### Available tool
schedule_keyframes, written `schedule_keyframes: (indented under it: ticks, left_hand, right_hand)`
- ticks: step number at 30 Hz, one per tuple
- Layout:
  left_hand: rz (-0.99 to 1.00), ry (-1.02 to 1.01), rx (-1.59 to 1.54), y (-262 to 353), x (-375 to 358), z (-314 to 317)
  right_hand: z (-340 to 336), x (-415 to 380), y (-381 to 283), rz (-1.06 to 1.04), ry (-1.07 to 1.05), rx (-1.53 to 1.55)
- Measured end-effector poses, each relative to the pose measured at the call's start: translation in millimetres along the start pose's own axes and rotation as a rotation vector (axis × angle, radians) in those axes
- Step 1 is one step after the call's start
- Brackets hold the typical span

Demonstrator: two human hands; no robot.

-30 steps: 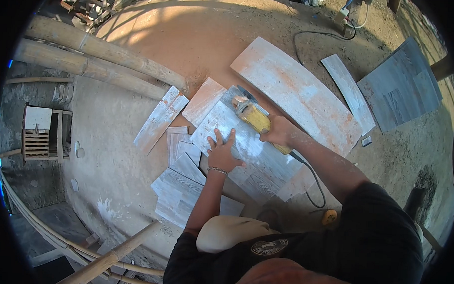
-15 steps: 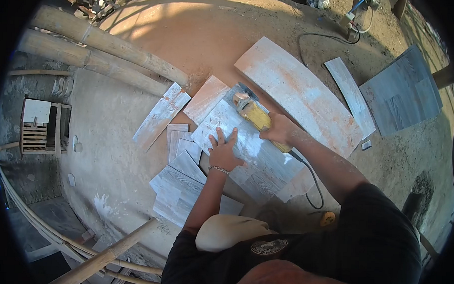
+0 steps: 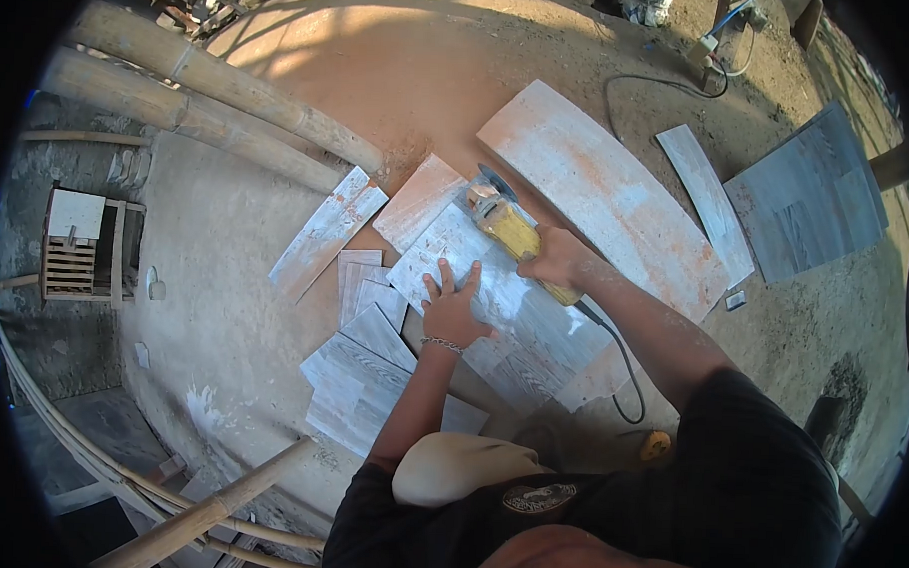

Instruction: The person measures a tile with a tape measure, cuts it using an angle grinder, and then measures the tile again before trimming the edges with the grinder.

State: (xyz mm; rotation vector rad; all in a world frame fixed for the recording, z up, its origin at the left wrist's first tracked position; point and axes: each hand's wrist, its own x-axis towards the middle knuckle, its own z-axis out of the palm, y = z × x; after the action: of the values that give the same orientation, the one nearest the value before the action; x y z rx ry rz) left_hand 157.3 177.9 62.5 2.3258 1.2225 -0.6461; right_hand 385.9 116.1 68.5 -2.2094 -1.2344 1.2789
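My right hand (image 3: 552,259) is wrapped round the yellow body of an angle grinder (image 3: 511,234). Its dark disc (image 3: 497,181) is at the far edge of a grey wood-grain tile (image 3: 535,332). Pale dust lies over part of that tile. My left hand (image 3: 453,316) rests on the same tile with its fingers spread, left of the grinder. A chain bracelet (image 3: 440,343) circles the left wrist. The grinder's black cord (image 3: 627,355) loops down on the right.
A long dusty board (image 3: 608,189) lies beyond the grinder, with a narrow strip (image 3: 706,198) and large grey tiles (image 3: 813,201) to its right. Several smaller tiles (image 3: 356,376) lie at left. Bamboo poles (image 3: 216,80) cross the upper left. A yellow disc (image 3: 655,445) sits near my body.
The view has shifted slightly. The grinder has moved a little outward relative to the tile, and its disc shows more clearly past the tile's far edge. My left hand stays on the tile.
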Motion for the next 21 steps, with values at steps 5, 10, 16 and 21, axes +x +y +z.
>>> schedule_keyframes:
  ticks: [5, 10, 16, 21]
  left_hand:
    - [0.027, 0.05, 0.033, -4.2, 3.6, 7.1]
    - [0.011, 0.007, 0.003, -0.6, 0.1, 0.7]
    - [0.102, 0.06, 0.027, -10.7, 4.3, 15.1]
    - [0.105, 0.124, 0.067, -14.0, 7.1, 21.3]
  right_hand:
    - [0.4, 2.4, -1.4, -0.014, 0.023, -0.004]
    - [1.7, 9.6, -1.5, -0.021, 0.023, -0.002]
    - [2.5, 34.2, -14.6, -0.094, 0.051, 0.026]
    - [14.1, 54.2, -7.4, -0.14, 0.076, 0.018]
